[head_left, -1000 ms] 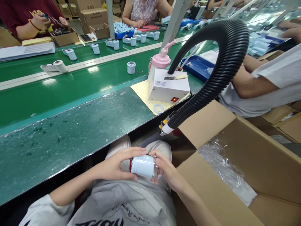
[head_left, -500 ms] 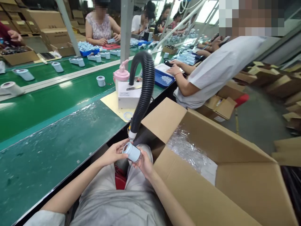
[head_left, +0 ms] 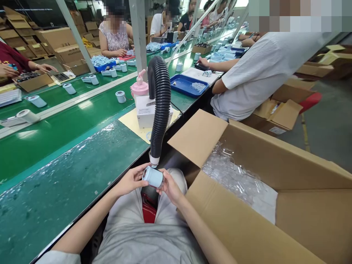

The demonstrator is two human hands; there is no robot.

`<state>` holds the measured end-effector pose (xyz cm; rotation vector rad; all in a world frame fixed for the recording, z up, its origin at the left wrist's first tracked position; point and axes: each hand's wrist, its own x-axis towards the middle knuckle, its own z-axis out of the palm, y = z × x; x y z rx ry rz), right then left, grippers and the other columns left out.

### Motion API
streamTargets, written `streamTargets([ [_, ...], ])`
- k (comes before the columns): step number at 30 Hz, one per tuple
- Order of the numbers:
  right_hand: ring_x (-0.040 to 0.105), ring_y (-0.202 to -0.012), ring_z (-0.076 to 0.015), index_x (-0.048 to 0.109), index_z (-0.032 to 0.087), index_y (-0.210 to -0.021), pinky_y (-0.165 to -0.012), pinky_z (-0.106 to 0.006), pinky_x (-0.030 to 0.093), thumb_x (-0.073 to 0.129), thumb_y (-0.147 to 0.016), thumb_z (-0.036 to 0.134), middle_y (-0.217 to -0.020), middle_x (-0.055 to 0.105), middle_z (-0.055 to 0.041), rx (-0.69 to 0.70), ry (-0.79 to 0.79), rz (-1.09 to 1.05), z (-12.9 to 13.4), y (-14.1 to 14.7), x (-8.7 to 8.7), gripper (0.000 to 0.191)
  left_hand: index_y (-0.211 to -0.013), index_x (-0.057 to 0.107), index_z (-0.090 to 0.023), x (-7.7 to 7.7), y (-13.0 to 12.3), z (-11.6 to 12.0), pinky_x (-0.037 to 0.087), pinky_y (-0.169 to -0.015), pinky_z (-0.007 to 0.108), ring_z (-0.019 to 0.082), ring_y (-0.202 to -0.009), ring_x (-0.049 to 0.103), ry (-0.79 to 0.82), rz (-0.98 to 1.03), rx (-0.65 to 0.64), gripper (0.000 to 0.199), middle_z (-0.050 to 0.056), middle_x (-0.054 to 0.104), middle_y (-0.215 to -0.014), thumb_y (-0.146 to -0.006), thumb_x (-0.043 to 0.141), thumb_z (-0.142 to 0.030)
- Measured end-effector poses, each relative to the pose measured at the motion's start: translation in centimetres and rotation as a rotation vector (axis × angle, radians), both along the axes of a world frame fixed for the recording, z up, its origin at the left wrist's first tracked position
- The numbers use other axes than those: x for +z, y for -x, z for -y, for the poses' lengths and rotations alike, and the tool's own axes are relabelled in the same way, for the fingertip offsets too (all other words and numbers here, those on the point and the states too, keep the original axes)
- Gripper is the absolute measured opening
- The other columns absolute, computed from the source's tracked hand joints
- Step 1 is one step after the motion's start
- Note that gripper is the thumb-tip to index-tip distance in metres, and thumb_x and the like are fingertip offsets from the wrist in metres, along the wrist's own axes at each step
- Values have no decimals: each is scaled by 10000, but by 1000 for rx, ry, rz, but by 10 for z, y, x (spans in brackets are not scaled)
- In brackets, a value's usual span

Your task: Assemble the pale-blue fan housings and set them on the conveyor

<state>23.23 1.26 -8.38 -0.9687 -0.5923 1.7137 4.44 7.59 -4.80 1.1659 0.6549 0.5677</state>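
The green belt (head_left: 68,113) stretched widest, running along the far edge of my bench (head_left: 82,161), whose near edge slanted past my knees. Off that near edge, to the right, stood an open cardboard box (head_left: 308,211) with clear plastic pieces (head_left: 233,176) inside. Beyond it a smaller carton (head_left: 275,115) bore a white label, too small to read. A black ribbed hose (head_left: 161,99) arched down over the bench's near edge, its pale nozzle (head_left: 154,160) just above my hands. Toward the bench's far right end, by the near edge, lay a blue tray (head_left: 180,83) with white granules. The hose rose from a white unit (head_left: 147,119) on a yellow sheet (head_left: 128,119) at the near edge; the unit's face carried lines of print too fine to make out. Behind it stood a pink-lidded cup (head_left: 139,88).

My left hand (head_left: 133,179) had its fingers curved about one end of a light-blue cylinder (head_left: 154,178); my right hand (head_left: 169,187) had its fingers closed on the other. The cylinder was above my lap, just off the bench's near edge, its long axis running left to right, the right end a little lower. The ringed, dark-centred end pointed left and slightly up.
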Motion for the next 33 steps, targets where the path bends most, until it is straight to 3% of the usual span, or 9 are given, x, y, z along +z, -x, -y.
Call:
streamTargets([
  [5, 579, -400, -112, 496, 212, -916, -343, -161, 417, 681, -745, 765, -563, 603, 57, 91, 4, 54, 13, -2, 18, 607, -1358, 620, -214, 13, 15, 17, 439, -1172, 469, 316, -1358, 588, -62, -11, -10, 720, 181, 580, -1497, -710, 923, -294],
  [9, 599, -406, -120, 491, 212, -920, -345, -163, 426, 668, -768, 777, -564, 614, 57, 184, 22, 84, 29, -4, 38, 612, -1371, 584, -224, 27, 27, 35, 398, -1204, 486, 311, -1398, 553, -162, -21, -53, 727, 194, 563, -1506, -728, 914, -302],
  [12, 610, -407, -124, 474, 215, -902, -344, -168, 432, 653, -787, 781, -573, 619, 61, 261, 47, 87, 40, -4, 51, 604, -1370, 573, -243, 38, 31, 48, 434, -1174, 472, 305, -1387, 563, -248, 12, -67, 682, 186, 561, -1504, -767, 886, -299],
  [19, 584, -371, -119, 483, 211, -936, -305, -155, 398, 580, -799, 824, -590, 675, 18, 462, 194, 40, 55, -4, 73, 636, -1447, 542, -375, 58, 38, 62, 448, -1143, 477, 318, -1373, 563, -696, -80, -164, 710, 116, 557, -1516, -813, 841, -257],
  [26, 546, -352, -106, 610, 124, -993, -286, -148, 356, 404, -834, 905, -559, 637, -22, 561, 298, 102, 60, -3, 81, 823, -1451, 530, -346, 70, 40, 77, 459, -1143, 466, 315, -1352, 567, -640, -215, -133, 728, 103, 599, -1455, -800, 813, -185],
  [28, 573, -394, -123, 601, 128, -1026, -300, -167, 386, 371, -809, 946, -621, 639, -32, 548, 193, 178, 63, -5, 83, 877, -1435, 548, -323, 74, 40, 80, 515, -1084, 440, 315, -1326, 579, -539, -252, -98, 702, 107, 606, -1433, -797, 824, -232],
  [30, 677, -582, -178, 590, 142, -1133, -418, -229, 529, 390, -820, 937, -816, 683, -81, 481, -29, 313, 66, -9, 86, 877, -1424, 561, -309, 77, 41, 82, 576, -984, 392, 301, -1263, 610, -421, -270, -67, 668, 108, 606, -1416, -808, 819, -294],
  [32, 728, -940, -262, 521, 195, -1326, -714, -346, 648, 477, -859, 865, -1149, 675, -143, 390, -337, 506, 69, -14, 86, 818, -1419, 573, -305, 80, 41, 84, 598, -926, 365, 287, -1212, 626, -342, -271, -55, 646, 103, 611, -1400, -819, 809, -341],
  [33, 683, -1125, -294, 452, 236, -1420, -877, -405, 632, 533, -886, 801, -1319, 615, -162, 347, -510, 607, 70, -16, 86, 782, -1418, 577, -304, 80, 41, 85, 599, -918, 361, 283, -1198, 628, -317, -265, -47, 639, 101, 612, -1397, -823, 804, -358],
])
